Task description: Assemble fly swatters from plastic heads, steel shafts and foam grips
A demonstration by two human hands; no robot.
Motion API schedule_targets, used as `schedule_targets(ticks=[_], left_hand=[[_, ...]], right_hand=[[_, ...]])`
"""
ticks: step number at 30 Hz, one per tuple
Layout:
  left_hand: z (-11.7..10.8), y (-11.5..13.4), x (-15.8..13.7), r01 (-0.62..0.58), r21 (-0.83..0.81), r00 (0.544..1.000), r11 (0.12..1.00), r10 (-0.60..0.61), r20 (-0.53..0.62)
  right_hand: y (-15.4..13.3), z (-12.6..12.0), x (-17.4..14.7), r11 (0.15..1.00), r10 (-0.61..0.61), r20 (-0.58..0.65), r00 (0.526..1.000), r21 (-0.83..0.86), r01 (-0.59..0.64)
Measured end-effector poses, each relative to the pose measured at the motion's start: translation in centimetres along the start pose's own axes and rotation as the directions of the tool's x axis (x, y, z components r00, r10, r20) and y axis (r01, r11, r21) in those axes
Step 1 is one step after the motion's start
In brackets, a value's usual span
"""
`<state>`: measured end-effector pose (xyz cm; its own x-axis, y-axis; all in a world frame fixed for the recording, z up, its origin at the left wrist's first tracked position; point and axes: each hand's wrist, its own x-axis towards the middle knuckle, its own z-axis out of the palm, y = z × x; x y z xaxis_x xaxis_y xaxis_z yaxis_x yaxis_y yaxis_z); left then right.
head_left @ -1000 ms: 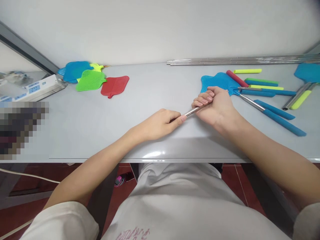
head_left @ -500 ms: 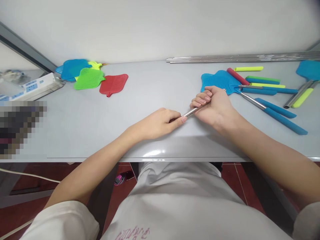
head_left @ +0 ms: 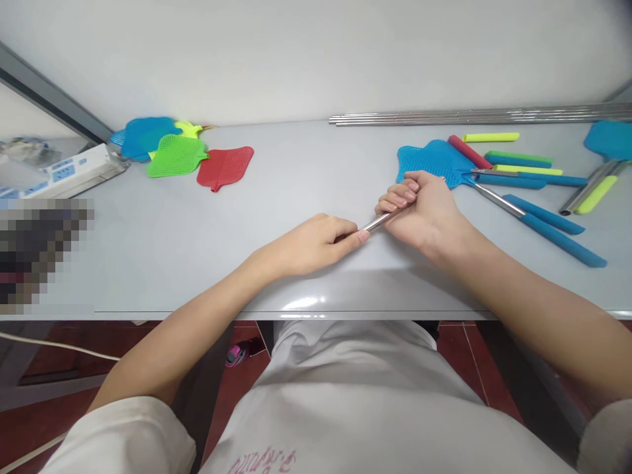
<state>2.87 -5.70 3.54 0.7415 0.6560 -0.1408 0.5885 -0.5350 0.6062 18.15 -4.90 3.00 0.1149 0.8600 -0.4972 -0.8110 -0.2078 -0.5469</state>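
Between my two hands a thin silver metal rod (head_left: 378,221) slants up to the right over the grey table. My left hand (head_left: 320,243) is closed around its lower left end, thumb along the rod. Palm up, my right hand (head_left: 424,214) wraps its fingers round the upper part; a bit of the tip shows beyond the hand. Just behind the right hand lie blue fly swatter heads (head_left: 429,161), one joined to a metal rod with a blue handle sleeve (head_left: 563,238). Whatever sits inside my left fist is hidden.
A red swatter head (head_left: 226,167), a green one (head_left: 178,155) and blue ones (head_left: 148,137) lie at the back left, near a white power strip (head_left: 74,171). Long metal rods (head_left: 444,117) run along the wall. Coloured sleeves, such as a yellow one (head_left: 491,137), lie at the right.
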Motion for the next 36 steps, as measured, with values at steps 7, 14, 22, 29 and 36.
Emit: schedule_targets(ticks=[7, 14, 22, 29, 36], left_hand=[[0.0, 0.0, 0.0, 0.002, -0.001, 1.000, 1.000, -0.002, -0.001], [0.0, -0.1, -0.1, -0.003, -0.002, 1.000, 1.000, 0.003, 0.000], [0.0, 0.0, 0.0, -0.006, -0.017, 1.000, 1.000, 0.006, -0.023], [0.0, -0.1, 0.0, -0.018, -0.015, 1.000, 1.000, 0.018, -0.020], [0.1, -0.1, -0.1, -0.019, -0.010, 0.999, 1.000, 0.018, -0.035]], right_hand=[[0.0, 0.1, 0.0, 0.996, 0.036, -0.021, 0.999, 0.081, -0.034], [-0.1, 0.2, -0.1, 0.993, 0.048, -0.021, 0.999, 0.112, -0.045], [-0.5, 0.1, 0.3, 0.991, 0.035, -0.040, 0.999, 0.129, -0.030], [-1.0, 0.1, 0.7, 0.994, -0.004, -0.062, 0.998, 0.109, 0.010], [-1.0, 0.2, 0.6, 0.994, 0.007, -0.058, 0.998, 0.107, 0.000]])
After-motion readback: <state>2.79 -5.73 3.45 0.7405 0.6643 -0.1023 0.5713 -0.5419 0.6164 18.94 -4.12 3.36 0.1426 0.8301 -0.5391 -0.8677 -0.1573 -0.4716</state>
